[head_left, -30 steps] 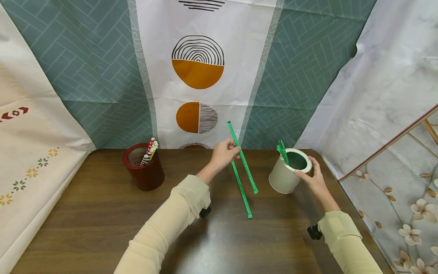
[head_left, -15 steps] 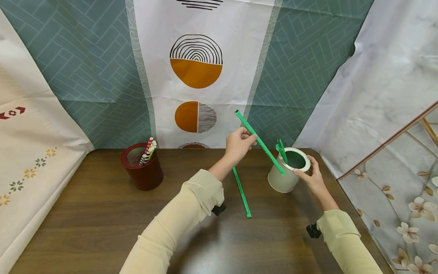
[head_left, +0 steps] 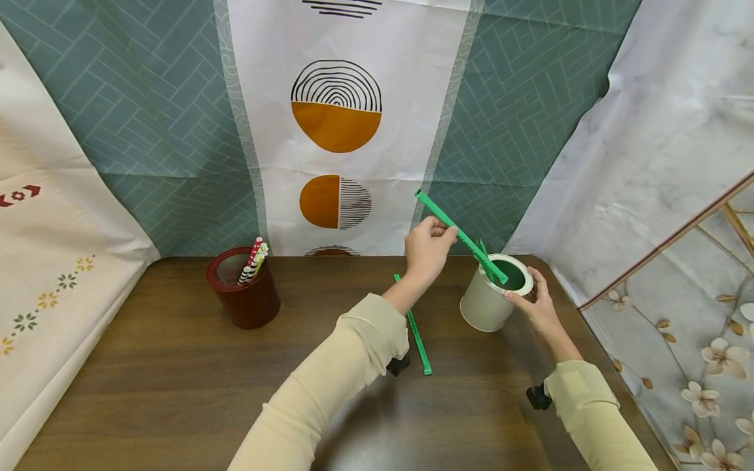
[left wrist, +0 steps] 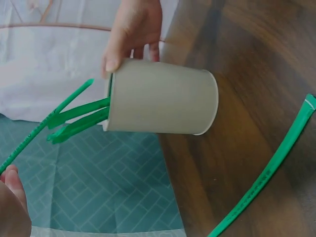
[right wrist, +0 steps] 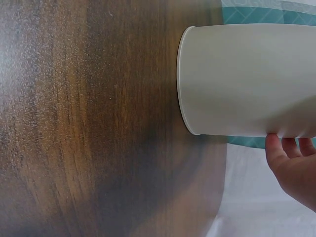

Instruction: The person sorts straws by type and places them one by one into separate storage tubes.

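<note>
My left hand (head_left: 429,250) pinches a green wrapped straw (head_left: 468,243) near its middle, tilted down to the right. The straw's lower end overlaps the mouth of a cream can (head_left: 484,309) in the head view. Several other green wrapped straws (left wrist: 81,126) stick out of the can at its left side. The can stands upright on the table, and my right hand (head_left: 543,313) grips its right side, thumb at the rim and fingers on the wall. Another green wrapped straw (head_left: 417,343) lies on the table, partly hidden behind my left forearm.
A dark red canister (head_left: 250,306) with several dotted and striped sticks (head_left: 254,261) stands at the back left of the wooden table (head_left: 147,392). Patterned cloth (head_left: 177,131) hangs behind the table and along both sides.
My left hand has moved right with the green wrapped straw, which has tilted more and come to the can's mouth. My right hand keeps its grip on the can.
</note>
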Demonstrator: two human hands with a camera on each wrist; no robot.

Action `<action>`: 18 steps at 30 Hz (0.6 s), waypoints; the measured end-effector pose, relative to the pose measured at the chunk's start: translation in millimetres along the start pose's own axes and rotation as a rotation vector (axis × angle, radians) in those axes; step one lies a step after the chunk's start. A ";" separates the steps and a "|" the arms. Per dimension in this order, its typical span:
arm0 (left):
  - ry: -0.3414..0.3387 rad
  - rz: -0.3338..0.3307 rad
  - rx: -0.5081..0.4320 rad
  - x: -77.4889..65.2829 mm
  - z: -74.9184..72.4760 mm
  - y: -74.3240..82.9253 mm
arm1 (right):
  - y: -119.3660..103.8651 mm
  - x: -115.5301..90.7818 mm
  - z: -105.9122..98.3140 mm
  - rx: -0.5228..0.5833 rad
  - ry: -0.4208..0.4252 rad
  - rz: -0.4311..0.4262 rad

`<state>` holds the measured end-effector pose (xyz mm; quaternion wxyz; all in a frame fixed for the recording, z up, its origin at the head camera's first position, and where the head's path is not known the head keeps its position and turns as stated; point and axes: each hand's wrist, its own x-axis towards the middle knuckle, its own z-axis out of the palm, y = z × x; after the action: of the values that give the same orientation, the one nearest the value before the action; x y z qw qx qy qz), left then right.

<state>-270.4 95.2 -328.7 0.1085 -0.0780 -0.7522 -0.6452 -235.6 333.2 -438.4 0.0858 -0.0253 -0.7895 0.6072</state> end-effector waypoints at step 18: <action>0.075 -0.022 0.057 -11.8 27.1 -19.5 | 4.3 0.6 -1.5 0.066 -0.007 -0.022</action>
<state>-265.8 119.2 -354.3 0.1317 -0.0423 -0.7667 -0.6270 -236.3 335.9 -442.1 0.0905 -0.0115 -0.7694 0.6322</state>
